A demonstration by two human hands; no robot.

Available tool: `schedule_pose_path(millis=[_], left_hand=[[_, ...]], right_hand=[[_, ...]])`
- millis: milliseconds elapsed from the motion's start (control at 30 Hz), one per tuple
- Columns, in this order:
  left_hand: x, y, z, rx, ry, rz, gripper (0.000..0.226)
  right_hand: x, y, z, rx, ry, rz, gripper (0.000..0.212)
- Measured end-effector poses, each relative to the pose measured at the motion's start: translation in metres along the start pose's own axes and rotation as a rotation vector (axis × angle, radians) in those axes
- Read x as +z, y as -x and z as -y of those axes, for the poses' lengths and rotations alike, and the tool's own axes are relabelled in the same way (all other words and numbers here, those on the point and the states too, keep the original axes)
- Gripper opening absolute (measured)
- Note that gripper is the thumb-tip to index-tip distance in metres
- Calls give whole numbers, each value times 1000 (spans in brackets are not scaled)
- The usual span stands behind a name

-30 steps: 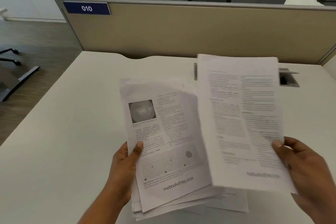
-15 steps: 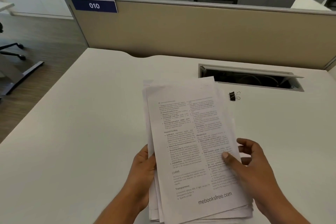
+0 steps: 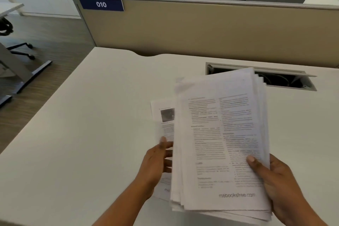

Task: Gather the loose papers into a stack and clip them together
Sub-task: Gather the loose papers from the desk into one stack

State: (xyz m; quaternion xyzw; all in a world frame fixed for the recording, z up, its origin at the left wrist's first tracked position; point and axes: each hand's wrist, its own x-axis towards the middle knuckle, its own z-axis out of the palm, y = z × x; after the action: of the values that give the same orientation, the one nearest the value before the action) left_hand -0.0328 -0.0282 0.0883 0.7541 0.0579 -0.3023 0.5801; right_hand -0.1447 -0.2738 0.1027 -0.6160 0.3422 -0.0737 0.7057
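Above the white desk (image 3: 91, 134), both hands hold printed papers. Right hand (image 3: 275, 180) grips the thick, uneven stack of papers (image 3: 220, 143) at its lower right edge, thumb pressed on the top page. Left hand (image 3: 156, 163) closes thumb and fingers on a single sheet (image 3: 163, 115) sticking out from under the stack's left side. Behind, an open cable tray (image 3: 286, 80) recessed in the desk contains dark cables, partly hidden by the stack.

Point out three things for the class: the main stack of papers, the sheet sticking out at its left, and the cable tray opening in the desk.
main stack of papers (image 3: 222, 145): head view, middle of top page.
sheet sticking out (image 3: 165, 115): head view, its grey photo.
cable tray opening (image 3: 282, 80): head view, dark interior.
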Motion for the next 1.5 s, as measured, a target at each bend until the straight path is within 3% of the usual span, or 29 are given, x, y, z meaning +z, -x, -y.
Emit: schedule_pose_path(millis=[67,133,267,333,433,533,633,800,1000,1167,1267,1367,1500], left_hand=[[0,-12,16,58,-340,22,56],[1,-26,28,103,-646,-109,50],[2,-56,25,25,-755,-413,68],[4,-73,20,-55,-846,-439,82],[12,-90,14,-100,-959,-452,96],[17,-99,8,-130,-925,-471,96],[15,-108,1,-181,-728,-444,91],[0,-115,-5,-215,-579,-372,64],[-9,-117,-6,-195,-675,-335,46],[5,-114,-4,-171,-729,-458,63],[15,-107,2,-175,-840,-468,89],[12,-108,6,-137,-720,-473,94],[-6,-111,-2,-166,-534,-428,93]], right_hand=[[-10,-2,4,-11,-30,-34,13],[-18,-4,7,-20,-46,-55,12],[-31,-9,6,-47,-52,-75,12],[-35,-10,3,-46,-55,-75,13],[-40,-11,0,-64,-51,-98,34],[-43,-10,-4,-69,-39,-131,59],[-49,-12,-10,-69,-38,-154,78],[-56,-20,-13,-104,-70,-156,44],[-59,-27,-13,-138,-81,-159,41],[-63,-32,-17,-140,-76,-131,48],[-61,-32,-17,-144,-71,-149,49],[-61,-30,-18,-146,-72,-151,53],[-62,-28,-21,-119,-46,-156,80]])
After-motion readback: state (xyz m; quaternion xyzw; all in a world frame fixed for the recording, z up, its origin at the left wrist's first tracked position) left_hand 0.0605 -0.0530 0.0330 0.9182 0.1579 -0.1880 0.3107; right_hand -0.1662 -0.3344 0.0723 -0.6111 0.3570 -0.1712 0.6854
